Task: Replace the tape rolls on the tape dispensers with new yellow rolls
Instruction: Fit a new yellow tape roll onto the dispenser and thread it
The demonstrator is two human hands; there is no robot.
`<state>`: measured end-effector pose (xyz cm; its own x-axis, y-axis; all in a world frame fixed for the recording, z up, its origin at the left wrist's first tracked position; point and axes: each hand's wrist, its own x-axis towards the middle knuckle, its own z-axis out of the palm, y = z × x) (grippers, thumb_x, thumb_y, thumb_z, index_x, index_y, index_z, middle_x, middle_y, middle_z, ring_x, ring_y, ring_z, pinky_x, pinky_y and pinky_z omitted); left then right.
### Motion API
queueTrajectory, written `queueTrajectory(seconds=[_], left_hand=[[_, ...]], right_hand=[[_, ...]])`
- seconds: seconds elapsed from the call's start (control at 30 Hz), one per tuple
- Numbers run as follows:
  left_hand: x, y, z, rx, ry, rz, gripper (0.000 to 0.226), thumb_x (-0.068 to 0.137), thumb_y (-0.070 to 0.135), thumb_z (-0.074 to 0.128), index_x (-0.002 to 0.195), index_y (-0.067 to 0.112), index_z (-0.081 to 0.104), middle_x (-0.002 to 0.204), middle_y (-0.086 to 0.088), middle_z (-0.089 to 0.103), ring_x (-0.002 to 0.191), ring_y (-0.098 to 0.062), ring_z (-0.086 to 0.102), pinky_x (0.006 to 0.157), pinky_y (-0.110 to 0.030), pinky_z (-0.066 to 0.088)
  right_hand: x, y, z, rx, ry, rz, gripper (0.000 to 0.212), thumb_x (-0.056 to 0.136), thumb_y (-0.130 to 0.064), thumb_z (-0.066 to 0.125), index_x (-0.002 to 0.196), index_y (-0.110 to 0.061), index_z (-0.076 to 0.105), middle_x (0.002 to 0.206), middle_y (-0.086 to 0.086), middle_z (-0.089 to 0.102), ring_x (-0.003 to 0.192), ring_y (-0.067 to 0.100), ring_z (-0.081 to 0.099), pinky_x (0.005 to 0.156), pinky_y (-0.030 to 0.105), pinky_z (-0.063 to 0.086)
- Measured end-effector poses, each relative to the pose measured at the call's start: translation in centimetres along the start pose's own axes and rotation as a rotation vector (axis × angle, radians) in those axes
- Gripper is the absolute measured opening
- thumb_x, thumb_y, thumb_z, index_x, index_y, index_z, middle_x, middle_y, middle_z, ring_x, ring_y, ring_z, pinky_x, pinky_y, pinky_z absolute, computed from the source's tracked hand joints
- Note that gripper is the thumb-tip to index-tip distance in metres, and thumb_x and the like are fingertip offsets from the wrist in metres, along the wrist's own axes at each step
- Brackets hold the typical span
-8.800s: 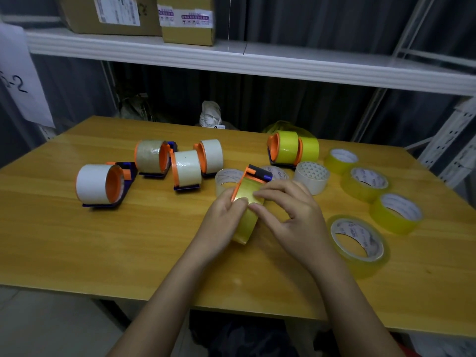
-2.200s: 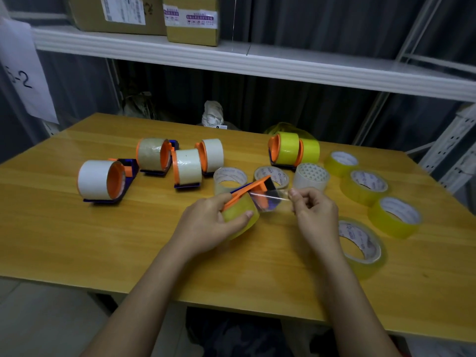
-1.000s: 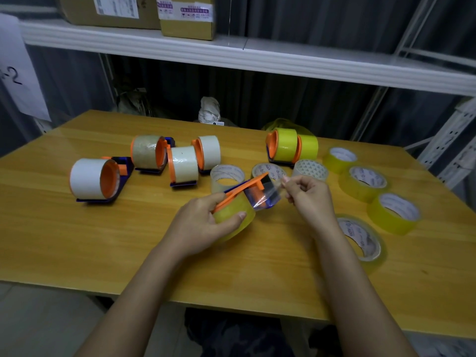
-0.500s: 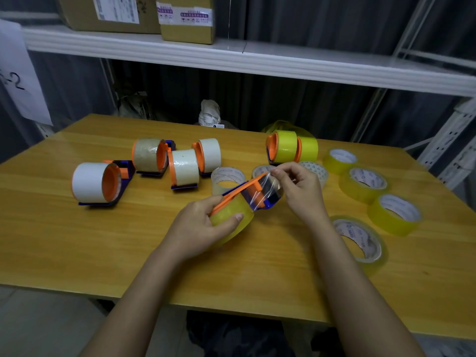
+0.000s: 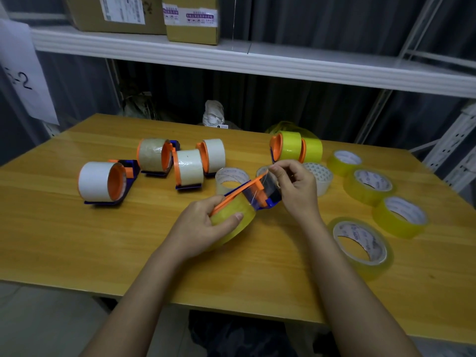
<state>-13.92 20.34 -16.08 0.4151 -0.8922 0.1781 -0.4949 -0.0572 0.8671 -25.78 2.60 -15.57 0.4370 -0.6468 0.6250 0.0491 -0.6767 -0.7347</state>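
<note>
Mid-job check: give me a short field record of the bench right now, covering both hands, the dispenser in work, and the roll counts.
left hand: grips the yellow roll on the held dispenser
right hand: pinches the clear tape end drawn across the dispenser's front
dispensers with pale rolls: four, upright at the table's left
dispensers with yellow rolls: two at the rear, side by side
loose yellow rolls: four at right
loose pale rolls: three behind the hands

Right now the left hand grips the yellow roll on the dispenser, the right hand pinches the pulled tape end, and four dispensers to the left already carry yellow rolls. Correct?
Not quite. In the head view the left hand grips the yellow roll and the right hand pinches the tape end, but the four dispensers on the left carry white or beige rolls, not yellow.
</note>
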Motion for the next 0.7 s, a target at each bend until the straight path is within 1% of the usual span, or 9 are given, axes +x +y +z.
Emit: queueTrajectory(seconds=[0.1, 0.17, 0.33, 0.37, 0.47, 0.53, 0.6, 0.63, 0.7], left_hand=[[0.0, -0.1, 0.0, -0.001, -0.002, 0.009, 0.042, 0.064, 0.07, 0.052, 0.091, 0.038, 0.058, 0.087, 0.009, 0.067, 0.079, -0.007, 0.064, 0.067, -0.034, 0.057], [0.0, -0.1, 0.0, -0.008, 0.001, 0.014, 0.041, 0.065, 0.069, 0.052, 0.09, 0.037, 0.059, 0.086, 0.009, 0.067, 0.078, -0.007, 0.064, 0.067, -0.037, 0.057], [-0.1, -0.1, 0.1, -0.028, 0.012, 0.019, 0.041, 0.065, 0.068, 0.053, 0.09, 0.036, 0.06, 0.085, 0.009, 0.067, 0.077, -0.007, 0.064, 0.066, -0.036, 0.057], [-0.1, -0.1, 0.1, -0.04, 0.023, 0.019, 0.041, 0.065, 0.068, 0.054, 0.089, 0.035, 0.06, 0.083, 0.008, 0.067, 0.076, -0.008, 0.064, 0.064, -0.036, 0.057], [0.0, -0.3, 0.1, -0.073, 0.046, 0.014, 0.036, 0.068, 0.063, 0.058, 0.084, 0.032, 0.062, 0.077, 0.012, 0.066, 0.07, -0.009, 0.065, 0.059, -0.035, 0.055], [0.1, -0.3, 0.2, -0.066, 0.041, 0.024, 0.034, 0.068, 0.063, 0.058, 0.082, 0.033, 0.061, 0.075, 0.014, 0.066, 0.07, -0.009, 0.065, 0.059, -0.033, 0.054], [0.2, -0.2, 0.2, -0.06, 0.033, 0.033, 0.034, 0.067, 0.064, 0.057, 0.082, 0.034, 0.062, 0.077, 0.012, 0.067, 0.071, -0.009, 0.065, 0.06, -0.033, 0.054], [0.2, -0.2, 0.2, -0.056, 0.033, 0.037, 0.032, 0.068, 0.063, 0.058, 0.081, 0.034, 0.062, 0.076, 0.014, 0.067, 0.071, -0.008, 0.065, 0.058, -0.03, 0.052], [0.2, -0.1, 0.1, -0.047, 0.038, 0.045, 0.026, 0.071, 0.058, 0.061, 0.078, 0.034, 0.059, 0.073, 0.02, 0.065, 0.067, -0.004, 0.063, 0.055, -0.021, 0.046]], right_hand=[[0.1, 0.1, -0.1, -0.013, 0.003, -0.011, 0.021, 0.093, -0.014, 0.061, 0.082, -0.032, 0.06, 0.081, -0.013, 0.062, 0.079, -0.001, 0.058, 0.069, 0.012, 0.043], [0.1, 0.1, -0.1, -0.021, -0.002, -0.012, 0.02, 0.093, -0.015, 0.061, 0.082, -0.032, 0.06, 0.081, -0.013, 0.062, 0.079, -0.001, 0.057, 0.069, 0.012, 0.043], [-0.3, 0.1, -0.4, -0.022, 0.013, 0.012, 0.026, 0.093, -0.012, 0.061, 0.081, -0.034, 0.061, 0.083, -0.013, 0.063, 0.08, -0.001, 0.058, 0.07, 0.015, 0.045], [-0.5, 0.2, -0.5, -0.014, 0.021, 0.025, 0.025, 0.093, -0.011, 0.061, 0.082, -0.033, 0.062, 0.083, -0.013, 0.063, 0.079, -0.001, 0.058, 0.069, 0.015, 0.046], [-1.3, 0.8, -0.8, -0.001, 0.048, 0.089, 0.012, 0.093, -0.012, 0.061, 0.085, -0.018, 0.066, 0.08, -0.009, 0.064, 0.075, 0.0, 0.057, 0.066, 0.015, 0.045], [-1.7, 1.2, -0.9, -0.007, 0.067, 0.13, 0.011, 0.094, -0.016, 0.061, 0.084, -0.018, 0.066, 0.08, -0.003, 0.064, 0.075, 0.009, 0.059, 0.066, 0.023, 0.047], [-1.9, 1.4, -1.1, -0.012, 0.065, 0.176, 0.013, 0.095, -0.019, 0.06, 0.083, -0.022, 0.065, 0.083, 0.001, 0.065, 0.08, 0.021, 0.062, 0.069, 0.036, 0.052], [-1.8, 1.2, -1.1, -0.012, 0.047, 0.202, 0.014, 0.095, -0.019, 0.059, 0.082, -0.022, 0.064, 0.084, 0.002, 0.065, 0.082, 0.024, 0.062, 0.072, 0.043, 0.054], [-1.4, 0.6, -1.2, 0.017, -0.005, 0.274, 0.018, 0.097, -0.017, 0.057, 0.081, -0.019, 0.064, 0.083, 0.004, 0.065, 0.083, 0.027, 0.064, 0.077, 0.05, 0.055]])
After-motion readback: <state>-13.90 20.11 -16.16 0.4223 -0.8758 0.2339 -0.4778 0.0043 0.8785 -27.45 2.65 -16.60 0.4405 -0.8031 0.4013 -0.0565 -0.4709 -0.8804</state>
